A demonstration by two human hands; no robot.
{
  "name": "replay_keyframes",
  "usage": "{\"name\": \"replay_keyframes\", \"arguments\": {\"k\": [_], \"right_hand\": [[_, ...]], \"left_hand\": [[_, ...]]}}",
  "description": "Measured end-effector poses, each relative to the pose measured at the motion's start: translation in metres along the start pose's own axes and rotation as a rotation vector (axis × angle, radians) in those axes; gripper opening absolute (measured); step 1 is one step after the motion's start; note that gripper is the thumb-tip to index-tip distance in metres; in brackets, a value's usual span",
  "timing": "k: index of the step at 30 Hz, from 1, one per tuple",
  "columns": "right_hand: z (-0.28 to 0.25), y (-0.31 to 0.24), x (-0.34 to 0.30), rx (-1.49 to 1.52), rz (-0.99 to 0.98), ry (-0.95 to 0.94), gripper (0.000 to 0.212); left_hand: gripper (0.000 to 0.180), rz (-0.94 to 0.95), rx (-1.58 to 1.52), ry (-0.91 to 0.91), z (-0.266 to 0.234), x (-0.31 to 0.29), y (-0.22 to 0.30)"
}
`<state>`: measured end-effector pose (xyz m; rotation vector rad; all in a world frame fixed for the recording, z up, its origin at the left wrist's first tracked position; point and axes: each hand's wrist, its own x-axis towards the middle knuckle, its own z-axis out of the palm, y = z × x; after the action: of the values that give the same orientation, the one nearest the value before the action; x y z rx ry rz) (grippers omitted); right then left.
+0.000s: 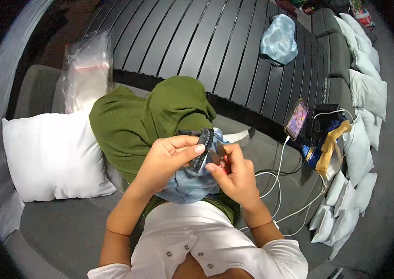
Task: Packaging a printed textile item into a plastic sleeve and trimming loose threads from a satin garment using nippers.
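On my lap lies a light blue mottled cloth piece with a black band at its upper end, pale marks running along it. My left hand is closed, pinching this band between thumb and fingers. Close beside it, my right hand is closed on a small red-handled tool. A flat greyish-brown part, perhaps its blade, reaches toward the band. The fingers hide most of the tool, so its exact kind cannot be made out.
Ahead stands a black slatted table with another light blue cloth bundle on it. A phone trails a white cable at right. White cushions and a clear plastic bag are at left; several white pillows line the right.
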<state>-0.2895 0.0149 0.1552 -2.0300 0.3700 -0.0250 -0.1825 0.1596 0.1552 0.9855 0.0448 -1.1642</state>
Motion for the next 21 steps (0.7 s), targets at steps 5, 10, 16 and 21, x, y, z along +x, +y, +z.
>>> {"name": "replay_keyframes", "arguments": {"k": [5,10,16,21], "right_hand": [[0.000,0.002,-0.003,-0.064,-0.054,0.078,0.033],[-0.004,0.005,-0.003,-0.163,-0.088,0.124,0.036],[-0.006,0.003,-0.004,-0.216,-0.127,0.156,0.037],[-0.006,0.004,-0.004,-0.200,-0.130,0.176,0.036]], "left_hand": [[0.029,-0.025,-0.030,0.031,-0.004,0.003,-0.012],[0.032,-0.061,0.015,0.007,-0.001,0.002,-0.014],[0.029,-0.015,0.036,0.036,0.010,0.000,-0.012],[0.029,0.056,0.154,-0.048,0.012,0.001,-0.009]]}}
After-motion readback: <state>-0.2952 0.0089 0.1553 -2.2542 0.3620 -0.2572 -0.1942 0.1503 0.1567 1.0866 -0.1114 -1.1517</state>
